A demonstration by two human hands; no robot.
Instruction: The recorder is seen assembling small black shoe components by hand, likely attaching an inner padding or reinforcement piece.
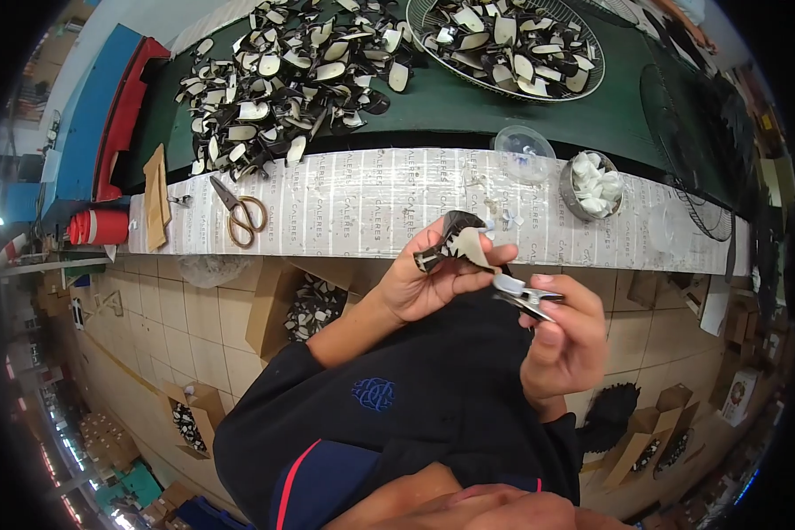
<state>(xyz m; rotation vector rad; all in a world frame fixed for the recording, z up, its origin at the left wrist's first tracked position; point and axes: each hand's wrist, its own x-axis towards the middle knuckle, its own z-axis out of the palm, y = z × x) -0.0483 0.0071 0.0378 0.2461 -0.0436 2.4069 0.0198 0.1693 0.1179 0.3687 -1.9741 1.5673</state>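
My left hand [420,287] is closed around a small shoe-upper piece [470,246], black outside with a cream lining, above the bench's near edge. Close by on the right, my right hand [567,340] pinches a small silver metal clip [528,298] between thumb and fingers. A whitish bit shows at the clip's tip, which meets or nearly meets the piece's lower end; I cannot tell whether it grips it. Beyond my hands, a round tin [566,187] holds crumpled white wads. A clear plastic bowl [523,152] stands beside it.
A large heap of similar black-and-cream pieces [283,75] covers the far left of the green surface [442,113]. Several more fill a wire basket [602,66]. Scissors [241,217] lie on the paper-covered bench edge, near a brown strip [156,199]. Cartons [269,305] stand on the floor.
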